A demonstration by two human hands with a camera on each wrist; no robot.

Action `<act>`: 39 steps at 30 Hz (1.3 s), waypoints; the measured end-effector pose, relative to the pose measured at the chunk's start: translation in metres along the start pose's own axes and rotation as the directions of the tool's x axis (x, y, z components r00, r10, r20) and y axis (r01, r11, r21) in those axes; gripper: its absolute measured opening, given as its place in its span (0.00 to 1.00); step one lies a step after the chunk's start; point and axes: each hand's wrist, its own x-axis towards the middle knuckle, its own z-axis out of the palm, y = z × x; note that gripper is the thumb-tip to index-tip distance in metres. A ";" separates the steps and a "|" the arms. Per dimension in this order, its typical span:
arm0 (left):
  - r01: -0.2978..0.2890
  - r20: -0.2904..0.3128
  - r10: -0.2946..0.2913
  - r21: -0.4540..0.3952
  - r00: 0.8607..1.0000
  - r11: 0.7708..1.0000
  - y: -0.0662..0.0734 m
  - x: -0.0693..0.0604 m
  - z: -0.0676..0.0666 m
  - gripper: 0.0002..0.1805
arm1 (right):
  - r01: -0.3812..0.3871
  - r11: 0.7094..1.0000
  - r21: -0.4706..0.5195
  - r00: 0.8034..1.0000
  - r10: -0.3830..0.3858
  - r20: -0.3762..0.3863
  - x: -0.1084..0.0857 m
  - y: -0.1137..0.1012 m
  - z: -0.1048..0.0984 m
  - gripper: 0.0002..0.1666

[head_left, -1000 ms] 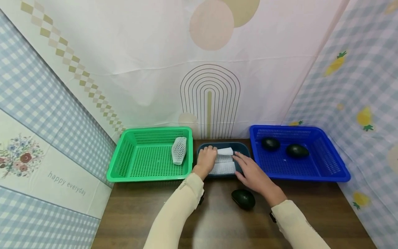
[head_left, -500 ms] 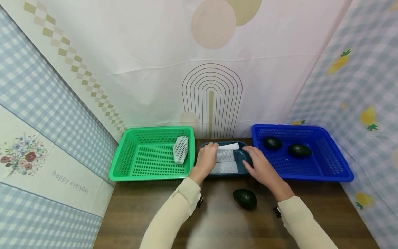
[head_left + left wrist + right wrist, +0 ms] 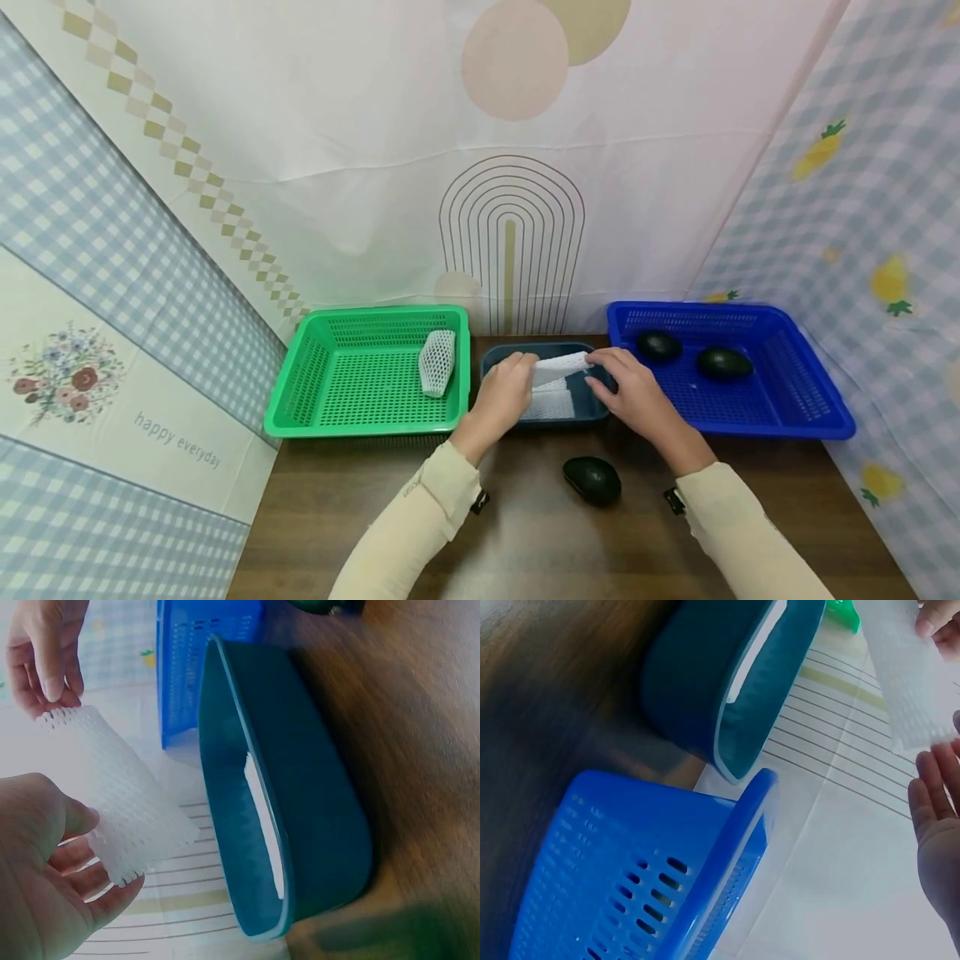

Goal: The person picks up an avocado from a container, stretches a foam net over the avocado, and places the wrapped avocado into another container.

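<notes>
A white foam net sleeve [image 3: 561,365] stretches between both hands, above the dark teal bin [image 3: 315,780]. My left hand [image 3: 501,398] grips one end, thumb on one face and fingers behind in the left wrist view. At the other end, my right hand [image 3: 636,393] pinches the sleeve's edge with its fingertips. Flattened and hollow, the sleeve [image 3: 131,795] has an open mesh rim. More white net sleeves [image 3: 551,404] lie inside the bin, partly hidden by the left hand. Nearer the body, a dark green avocado [image 3: 592,481] rests on the table.
A green basket [image 3: 363,429] stands left of the bin, holding one net-wrapped item [image 3: 437,363]. On the right is a blue basket [image 3: 750,427] with two avocados, one of them the nearer avocado [image 3: 724,363]. Printed cloth [image 3: 375,208] hangs behind.
The left hand has lifted one net sleeve from the bin. My right hand, apart from it half a second ago, now meets the sleeve's far end. The loose avocado stays put.
</notes>
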 end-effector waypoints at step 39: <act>-0.229 -0.223 0.197 -0.129 0.955 0.965 0.043 -0.027 -0.018 0.15 | 0.161 0.985 0.055 0.983 -0.165 0.081 0.000 -0.033 -0.014 0.18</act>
